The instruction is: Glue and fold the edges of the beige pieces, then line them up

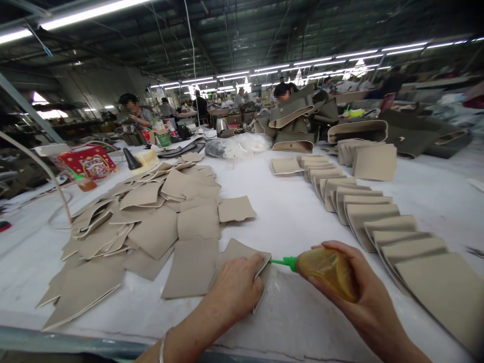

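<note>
My right hand [363, 292] is wrapped round a glue bottle [325, 269], soft and amber, tilted on its side with its thin green nozzle pointing left. The nozzle tip meets the right edge of a beige folded leather piece [242, 250]. My left hand [238, 287] holds that piece near this edge, fingers bent over it, with the lower layer showing beneath. Left of it, a heap of similar beige pieces [151, 222] spreads over the white table [287, 317]. To the right, a curved row of folded pieces [363, 206] overlaps one another.
Dark bags [295, 121] are piled at the back, beside clear plastic wrap [242, 145]. A red festive box [88, 161] and a second glue bottle [86, 183] stand at left, near a pale hose [41, 166]. Several people work farther off.
</note>
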The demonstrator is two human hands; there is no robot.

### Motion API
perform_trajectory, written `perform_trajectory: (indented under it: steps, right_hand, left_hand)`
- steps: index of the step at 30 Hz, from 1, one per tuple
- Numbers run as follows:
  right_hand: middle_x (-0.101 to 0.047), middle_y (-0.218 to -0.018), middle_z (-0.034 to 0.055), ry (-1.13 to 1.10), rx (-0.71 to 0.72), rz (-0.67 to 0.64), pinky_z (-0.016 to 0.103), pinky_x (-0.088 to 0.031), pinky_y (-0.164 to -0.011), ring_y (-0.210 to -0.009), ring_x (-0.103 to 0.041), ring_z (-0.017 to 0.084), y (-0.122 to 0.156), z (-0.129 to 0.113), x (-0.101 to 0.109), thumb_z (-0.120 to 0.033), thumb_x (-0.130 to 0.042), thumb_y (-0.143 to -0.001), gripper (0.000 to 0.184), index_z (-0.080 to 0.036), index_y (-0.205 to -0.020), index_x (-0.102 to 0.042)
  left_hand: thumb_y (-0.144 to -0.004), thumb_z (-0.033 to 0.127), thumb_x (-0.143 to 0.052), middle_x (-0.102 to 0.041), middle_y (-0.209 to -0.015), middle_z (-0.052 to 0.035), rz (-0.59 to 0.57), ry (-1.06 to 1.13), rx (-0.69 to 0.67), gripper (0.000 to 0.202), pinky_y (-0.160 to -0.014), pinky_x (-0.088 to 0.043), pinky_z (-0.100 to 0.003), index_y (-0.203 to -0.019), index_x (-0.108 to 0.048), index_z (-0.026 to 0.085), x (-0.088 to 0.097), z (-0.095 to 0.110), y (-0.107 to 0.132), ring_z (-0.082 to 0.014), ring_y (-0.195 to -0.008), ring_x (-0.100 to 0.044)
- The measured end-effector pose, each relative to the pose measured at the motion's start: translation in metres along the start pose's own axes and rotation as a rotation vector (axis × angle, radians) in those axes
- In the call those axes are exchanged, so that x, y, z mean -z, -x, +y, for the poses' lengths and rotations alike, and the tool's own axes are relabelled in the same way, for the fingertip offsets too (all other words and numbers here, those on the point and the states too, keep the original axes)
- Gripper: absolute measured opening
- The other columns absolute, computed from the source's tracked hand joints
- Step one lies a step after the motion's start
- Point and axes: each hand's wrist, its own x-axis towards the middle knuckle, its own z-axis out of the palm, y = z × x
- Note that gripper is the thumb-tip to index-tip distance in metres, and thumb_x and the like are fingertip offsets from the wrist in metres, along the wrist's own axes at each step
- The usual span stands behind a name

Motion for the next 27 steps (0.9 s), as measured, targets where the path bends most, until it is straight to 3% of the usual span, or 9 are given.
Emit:
perform_trajectory:
  steps: [4,12,16,21,27]
  right_hand:
    - [-0.062,-0.112,0.0026,0.056,0.004,-0.045,0.031,-0.052,-0.075,-0.095,-0.063,0.025,-0.0021,-0.0023,0.0005,-0.047,-0.072,-0.081,0.043,-0.03,-0.117,-0.054]
    - [-0.059,-0.108,0.0018,0.055,-0.06,-0.001,0.032,-0.049,-0.078,-0.092,-0.06,0.024,-0.0044,0.0042,0.0022,-0.049,-0.071,-0.083,0.045,-0.029,-0.118,-0.052]
    - [-0.06,-0.107,0.0008,0.028,-0.089,-0.048,0.03,-0.049,-0.077,-0.089,-0.061,0.022,-0.0058,0.0016,0.0048,-0.05,-0.07,-0.083,0.044,-0.029,-0.118,-0.052]
    - [-0.06,-0.103,0.0009,0.0,-0.112,-0.008,0.032,-0.048,-0.077,-0.086,-0.061,0.023,-0.0092,0.0008,0.0043,-0.051,-0.071,-0.081,0.047,-0.028,-0.117,-0.052]
    - [-0.061,-0.104,0.0025,-0.064,-0.194,-0.086,0.03,-0.05,-0.075,-0.089,-0.061,0.024,-0.01,0.0009,0.0062,-0.055,-0.071,-0.08,0.049,-0.027,-0.115,-0.052]
  left_hand:
    - [-0.08,0.021,-0.044,-0.07,-0.103,-0.0059,0.004,-0.043,0.009,0.053,-0.085,-0.047,-0.034,-0.13,-0.058,0.032,-0.0004,0.0048,0.0004,-0.0267,-0.097,-0.064]
    - [-0.081,0.022,-0.041,-0.069,-0.099,-0.0088,-0.023,-0.086,-0.005,0.045,-0.083,-0.048,-0.037,-0.121,-0.061,0.028,0.0036,0.0107,0.0026,-0.0286,-0.094,-0.065]
    - [-0.083,0.023,-0.039,-0.068,-0.101,-0.0097,-0.016,-0.077,-0.026,0.047,-0.084,-0.049,-0.038,-0.125,-0.059,0.028,0.0031,0.0099,0.0026,-0.0284,-0.094,-0.065]
    - [-0.084,0.023,-0.039,-0.066,-0.096,-0.009,-0.011,-0.075,-0.015,0.045,-0.081,-0.05,-0.039,-0.124,-0.058,0.027,0.0002,0.0089,0.0027,-0.0282,-0.091,-0.065]
    - [-0.084,0.023,-0.038,-0.064,-0.095,-0.0092,-0.01,-0.036,-0.024,0.047,-0.082,-0.05,-0.04,-0.128,-0.056,0.028,-0.0029,0.0072,0.005,-0.0293,-0.091,-0.064]
